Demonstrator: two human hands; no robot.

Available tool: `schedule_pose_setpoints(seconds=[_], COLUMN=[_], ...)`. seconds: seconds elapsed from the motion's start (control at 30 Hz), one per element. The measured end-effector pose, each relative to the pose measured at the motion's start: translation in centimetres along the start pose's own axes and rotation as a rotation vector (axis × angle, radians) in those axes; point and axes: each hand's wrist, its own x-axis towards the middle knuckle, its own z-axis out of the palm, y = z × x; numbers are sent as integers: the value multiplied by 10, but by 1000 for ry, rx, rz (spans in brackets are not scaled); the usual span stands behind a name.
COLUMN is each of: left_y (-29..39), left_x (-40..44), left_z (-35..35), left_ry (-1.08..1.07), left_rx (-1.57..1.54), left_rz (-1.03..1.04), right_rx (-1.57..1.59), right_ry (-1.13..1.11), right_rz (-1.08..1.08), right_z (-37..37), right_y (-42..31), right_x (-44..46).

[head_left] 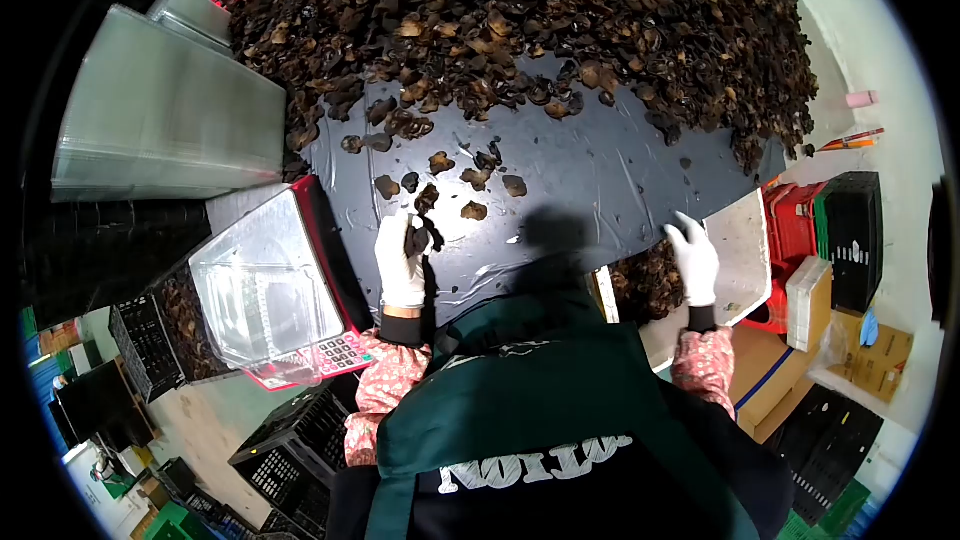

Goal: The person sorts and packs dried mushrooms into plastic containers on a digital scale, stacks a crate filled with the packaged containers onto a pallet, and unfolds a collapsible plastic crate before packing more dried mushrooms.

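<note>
My left hand (401, 265), in a white glove, is closed on a dark piece of black fungus (420, 239) at the near edge of the dark-covered table (590, 165). Several loose fungus pieces (474, 211) lie just beyond it. Out to the right, my right hand (694, 262), also white-gloved, hovers over a white box (741, 255) with its fingers apart; I see nothing in them. More dark fungus (648, 282) fills the visible part of that box. A large heap of fungus (520, 25) covers the far part of the table.
A red-and-white scale (268, 275) under clear plastic stands at the left, beside stacked clear containers (170, 105). Black crates (290, 445) sit on the floor below. Red baskets (792, 230), a black crate (852, 240) and cardboard boxes (775, 385) are at the right.
</note>
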Motion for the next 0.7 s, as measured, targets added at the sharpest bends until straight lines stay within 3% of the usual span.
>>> schedule_pose_setpoints(seconds=[0.03, 0.13, 0.23, 0.3, 0.43, 0.47, 0.53, 0.6, 0.63, 0.7], left_y=[-4, 11, 7, 1, -9, -13, -11, -9, -11, -16], left_x=[1, -9, 2, 14, 21, 23, 24, 23, 24, 26], left_z=[-3, 18, 8, 7, 15, 16, 18, 20, 16, 4], left_ry=[-19, 33, 77, 141, 38, 67, 56, 45, 43, -8], left_rx=[74, 242, 474, 975, 1412, 1485, 1542, 1600, 1596, 1476], left_rz=[39, 159, 260, 682, 609, 589, 524, 448, 447, 578], right_rx=[153, 377, 325, 379, 519, 410, 368, 128, -45, -371], right_ry=[76, 17, 52, 250, 189, 84, -72, -133, -275, -352], right_rz=[-171, -545, -808, -958, -903, -850, -544, -412, -308, -206], right_z=[10, 40, 92, 114, 107, 101, 60, 19, 0, -17], right_y=[-27, -138, -210, -234, -227, -211, -168, -108, -78, -21], right_x=[3, 3, -5, -5, -8, -8, -10, -8, -8, -10])
